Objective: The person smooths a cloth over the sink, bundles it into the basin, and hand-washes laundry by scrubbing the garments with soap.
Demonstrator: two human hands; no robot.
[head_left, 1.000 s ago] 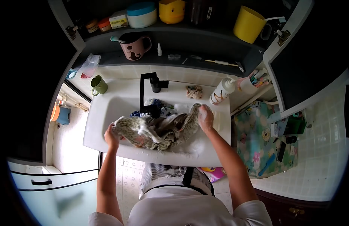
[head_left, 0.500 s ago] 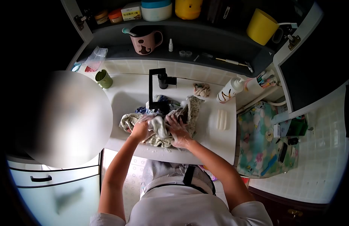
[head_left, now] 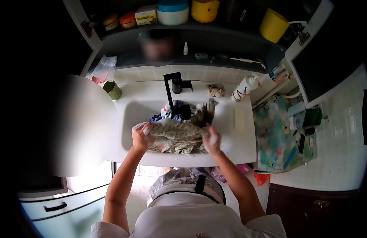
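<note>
A wet, pale garment with small dark speckles (head_left: 177, 129) stretches between my hands over the white sink (head_left: 128, 113). My left hand (head_left: 142, 135) is closed on its left end, with suds on the fingers. At the other end my right hand (head_left: 212, 141) grips the cloth, a little blurred and soapy too. More of the garment lies bunched below, in the basin. Behind it, under the black faucet (head_left: 168, 89), sits a dark blue cloth (head_left: 156, 118), partly hidden.
On the right rim lie a pale soap bar (head_left: 239, 118) and a crumpled small cloth (head_left: 216, 91), near a white pump bottle (head_left: 245, 88). A green cup (head_left: 113, 91) stands at the left rim. An open cabinet shelf (head_left: 132, 51) with toiletries hangs above.
My hands have moved apart, left hand leftward and right hand rightward, drawing the garment out between them. Before, both were close together on the bunched, foamy cloth. The view has shifted slightly.
</note>
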